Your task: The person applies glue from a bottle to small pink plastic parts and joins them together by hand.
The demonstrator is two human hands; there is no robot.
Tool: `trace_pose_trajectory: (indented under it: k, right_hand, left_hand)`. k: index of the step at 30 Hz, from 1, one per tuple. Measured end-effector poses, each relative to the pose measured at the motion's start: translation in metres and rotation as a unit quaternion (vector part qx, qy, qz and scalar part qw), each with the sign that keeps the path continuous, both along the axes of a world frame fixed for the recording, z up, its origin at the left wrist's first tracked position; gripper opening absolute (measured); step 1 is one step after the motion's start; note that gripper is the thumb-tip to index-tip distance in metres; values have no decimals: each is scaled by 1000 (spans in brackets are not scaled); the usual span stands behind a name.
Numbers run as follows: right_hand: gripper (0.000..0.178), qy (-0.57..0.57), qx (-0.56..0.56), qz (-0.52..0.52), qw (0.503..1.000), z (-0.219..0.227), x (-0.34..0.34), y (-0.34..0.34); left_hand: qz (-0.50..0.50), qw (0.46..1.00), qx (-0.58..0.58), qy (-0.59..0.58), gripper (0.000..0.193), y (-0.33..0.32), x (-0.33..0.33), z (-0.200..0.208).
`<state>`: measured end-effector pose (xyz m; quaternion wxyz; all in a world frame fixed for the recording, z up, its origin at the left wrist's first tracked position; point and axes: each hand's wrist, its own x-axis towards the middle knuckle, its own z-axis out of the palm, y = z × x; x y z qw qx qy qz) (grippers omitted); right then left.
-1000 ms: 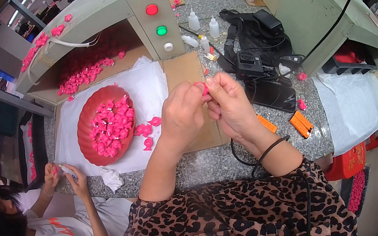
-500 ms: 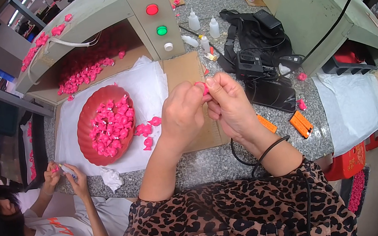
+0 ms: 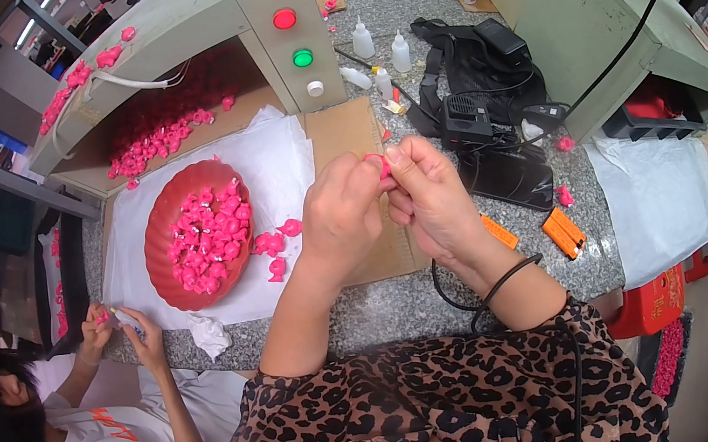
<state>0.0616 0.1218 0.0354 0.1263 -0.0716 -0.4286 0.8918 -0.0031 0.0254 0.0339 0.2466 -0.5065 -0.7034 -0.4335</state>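
Observation:
Between my fingertips is a small pink figurine (image 3: 381,165), mostly covered by them. My left hand (image 3: 347,213) is closed on one side of it. From the other side my right hand (image 3: 426,191) pinches it with the thumb and curled fingers. Both hands are held together above the brown cardboard (image 3: 380,259) at the table's near edge. To their left, a red scalloped bowl (image 3: 158,246) holds a heap of similar pink figurines (image 3: 210,237). A few loose pink figurines (image 3: 273,245) lie beside the bowl on white paper (image 3: 290,152).
A grey-green machine (image 3: 260,10) with buttons stands behind the bowl, pink pieces inside. White squeeze bottles (image 3: 401,52), a black bag (image 3: 486,56), a dark phone (image 3: 512,179) and orange blocks (image 3: 564,233) lie to the right. A co-worker (image 3: 128,441) sits at the left. A black cable (image 3: 503,285) crosses my right wrist.

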Motion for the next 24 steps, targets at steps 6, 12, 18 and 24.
trace_pose_trajectory:
  k: [6, 12, 18, 24]
  right_hand:
    - [17, 8, -28, 17, 999, 3, 2, 0]
    - [18, -18, -100, 65, 993, 10, 4, 8]
    - [15, -7, -83, 86, 993, 10, 4, 9]
    - [12, 7, -80, 98, 992, 9, 3, 7]
  left_hand:
    - [-21, 999, 15, -40, 17, -3, -2, 0]
    - [-132, 936, 65, -321, 24, -10, -8, 1]
    - [-225, 886, 97, -393, 23, -12, -14, 2]
    - [-228, 893, 87, -378, 26, -14, -17, 3]
